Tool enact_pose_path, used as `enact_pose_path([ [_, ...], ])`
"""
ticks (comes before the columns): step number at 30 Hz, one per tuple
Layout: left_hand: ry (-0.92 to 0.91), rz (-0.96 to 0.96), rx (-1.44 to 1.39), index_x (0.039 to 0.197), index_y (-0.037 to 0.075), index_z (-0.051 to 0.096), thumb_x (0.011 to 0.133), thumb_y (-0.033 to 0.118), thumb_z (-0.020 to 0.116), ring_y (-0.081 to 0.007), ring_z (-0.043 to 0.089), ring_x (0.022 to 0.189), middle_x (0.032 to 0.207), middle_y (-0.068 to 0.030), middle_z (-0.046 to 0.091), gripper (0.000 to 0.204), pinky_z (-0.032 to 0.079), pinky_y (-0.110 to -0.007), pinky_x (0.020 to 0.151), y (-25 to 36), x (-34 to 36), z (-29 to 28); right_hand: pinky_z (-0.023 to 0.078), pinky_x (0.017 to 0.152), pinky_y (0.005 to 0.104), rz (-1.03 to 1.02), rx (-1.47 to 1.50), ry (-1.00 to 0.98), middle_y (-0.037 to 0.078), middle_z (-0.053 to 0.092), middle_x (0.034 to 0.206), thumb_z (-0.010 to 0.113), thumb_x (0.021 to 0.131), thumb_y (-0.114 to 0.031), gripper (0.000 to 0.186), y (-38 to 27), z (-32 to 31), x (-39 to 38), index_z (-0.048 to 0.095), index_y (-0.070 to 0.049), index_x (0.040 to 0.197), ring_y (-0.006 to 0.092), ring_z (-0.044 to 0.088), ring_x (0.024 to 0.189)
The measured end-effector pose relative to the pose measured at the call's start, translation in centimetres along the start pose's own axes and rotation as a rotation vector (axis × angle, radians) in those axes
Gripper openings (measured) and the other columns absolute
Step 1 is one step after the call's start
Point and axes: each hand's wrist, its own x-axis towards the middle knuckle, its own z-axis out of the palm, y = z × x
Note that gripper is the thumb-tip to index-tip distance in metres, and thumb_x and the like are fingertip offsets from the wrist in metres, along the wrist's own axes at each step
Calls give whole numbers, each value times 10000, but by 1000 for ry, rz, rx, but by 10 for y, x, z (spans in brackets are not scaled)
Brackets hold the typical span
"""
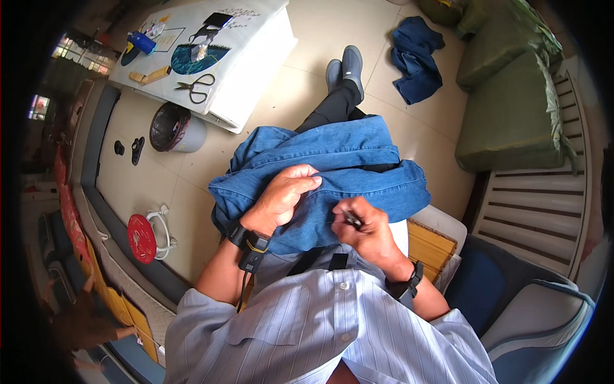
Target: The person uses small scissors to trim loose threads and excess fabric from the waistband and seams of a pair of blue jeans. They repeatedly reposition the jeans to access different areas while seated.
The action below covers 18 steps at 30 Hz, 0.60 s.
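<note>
Blue denim cloth (358, 137), with stitched seams, lies spread across my lap. Near its middle my left hand (291, 192) is closed, thumb and fingers pinching a fold of the denim along a seam. To the right, my right hand (368, 233) is curled round a small dark metal tool (352, 220); most of it is hidden in the fingers, so I cannot tell its exact kind. This hand sits just above the denim, close to my waist. What may be a thin thread shows faintly by its fingertips.
A white table (256, 64) at the far left bears black-handled scissors (197, 88), a blue object (142, 43) and a wooden piece (155, 75). Below it stands a lined bin (192, 134). Another denim piece (416, 61) lies on the floor near green-covered bundles (505, 115). A red round stool (141, 239) is left.
</note>
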Motion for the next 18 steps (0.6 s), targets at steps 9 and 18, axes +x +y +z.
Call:
enact_pose_path([
  [9, -37, 6, -18, 1067, 28, 684, 990, 58, 682, -67, 601, 953, 1011, 17, 662, 83, 475, -232, 892, 2, -4, -1, 466, 663, 225, -51, 91, 267, -5, 632, 839, 588, 850, 143, 247, -14, -60, -16, 658, -25, 1017, 55, 571, 745],
  [18, -14, 1, 125, 1062, 33, 688, 993, 67, 668, -66, 606, 939, 993, 26, 668, 80, 481, -246, 891, 14, -26, -3, 280, 467, 191, 66, 165, 701, -45, 579, 756, 603, 897, 29, 143, 15, -185, -46, 665, -60, 990, 3, 405, 560],
])
